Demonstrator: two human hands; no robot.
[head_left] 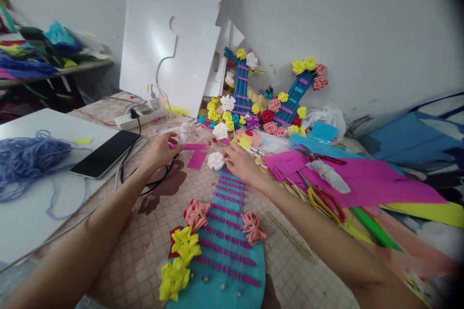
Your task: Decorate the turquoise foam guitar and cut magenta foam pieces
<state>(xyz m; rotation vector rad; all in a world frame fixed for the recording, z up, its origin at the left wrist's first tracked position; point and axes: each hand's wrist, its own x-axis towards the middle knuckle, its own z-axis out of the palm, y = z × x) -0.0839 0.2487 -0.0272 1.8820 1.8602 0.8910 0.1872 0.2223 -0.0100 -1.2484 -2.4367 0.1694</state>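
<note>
A turquoise paper guitar (232,217) lies on the table before me, its neck pointing away, crossed by magenta strips with thin strings along it. Yellow paper flowers (174,280) and pink ones (253,228) sit along its body edges. At the far end of the neck is a white paper rose (216,161). My right hand (241,163) is closed there, fingertips against the rose's right side. My left hand (165,149) grips a white glue gun (186,131) left of the rose; a black cord trails below it. Magenta paper pieces (196,159) lie between the hands.
Left, a white board holds blue yarn (32,159) and a phone (107,153); behind is a power strip (139,117). Two flowered guitars (242,87) lean at the wall. Right lie magenta sheets (348,174), scissors (328,205), a green strip (375,229) and sticks (290,236).
</note>
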